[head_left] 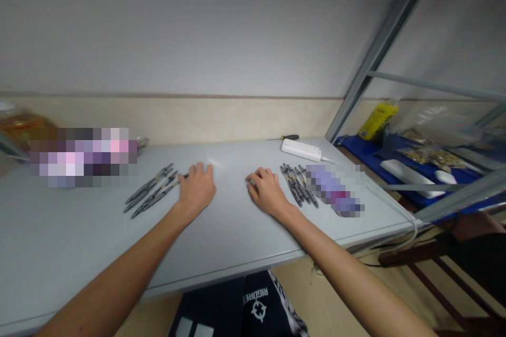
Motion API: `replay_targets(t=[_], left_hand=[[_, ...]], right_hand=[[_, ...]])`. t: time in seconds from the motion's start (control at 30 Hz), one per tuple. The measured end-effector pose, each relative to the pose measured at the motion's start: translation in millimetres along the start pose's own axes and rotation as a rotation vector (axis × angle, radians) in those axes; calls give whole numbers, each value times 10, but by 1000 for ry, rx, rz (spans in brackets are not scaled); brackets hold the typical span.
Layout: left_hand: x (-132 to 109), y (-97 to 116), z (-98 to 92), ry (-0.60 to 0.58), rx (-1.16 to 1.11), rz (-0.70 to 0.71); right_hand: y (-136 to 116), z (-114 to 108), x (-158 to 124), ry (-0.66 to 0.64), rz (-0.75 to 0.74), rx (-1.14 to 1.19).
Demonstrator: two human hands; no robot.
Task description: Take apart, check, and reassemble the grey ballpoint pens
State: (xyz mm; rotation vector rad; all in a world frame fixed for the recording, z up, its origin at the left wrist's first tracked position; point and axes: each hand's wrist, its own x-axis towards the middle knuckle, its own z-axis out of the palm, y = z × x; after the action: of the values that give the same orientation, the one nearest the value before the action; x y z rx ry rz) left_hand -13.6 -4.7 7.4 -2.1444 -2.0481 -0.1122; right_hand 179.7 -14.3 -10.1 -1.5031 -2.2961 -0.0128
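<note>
My left hand (197, 187) rests palm down on the light grey tabletop, fingers apart. Its thumb side lies against the upper end of the nearest pen in a slanted group of grey and black pens (152, 192) on the left. My right hand (266, 189) also lies on the tabletop, its fingers loosely bent and apart, and I see nothing held in it. Just to its right is a second group of similar pens (296, 184), lined up side by side. Beside those lies a purple item (330, 187), blurred by pixelation.
A white power strip (301, 150) and a screwdriver (290, 137) lie near the wall. At the back left are a pixelated pinkish item (83, 158) and a bottle of amber liquid (27, 129). A metal bed-frame post (379, 52) rises at the right.
</note>
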Motion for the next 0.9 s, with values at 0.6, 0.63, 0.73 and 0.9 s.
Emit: replay_targets(t=[0.6,0.63,0.73,0.9], left_hand=[[22,118,66,95,-940,540],[-1,149,56,87,-970,562],[-44,199,42,66,-1022,586],[9,124,59,97,-954,558]], right_hand=[[-7,-65,-11,8,-171,132],[-2,-63,-8,-3,-195,147],[24,-40,6,-26,-223,205],[59,-22,26,53,-116,320]])
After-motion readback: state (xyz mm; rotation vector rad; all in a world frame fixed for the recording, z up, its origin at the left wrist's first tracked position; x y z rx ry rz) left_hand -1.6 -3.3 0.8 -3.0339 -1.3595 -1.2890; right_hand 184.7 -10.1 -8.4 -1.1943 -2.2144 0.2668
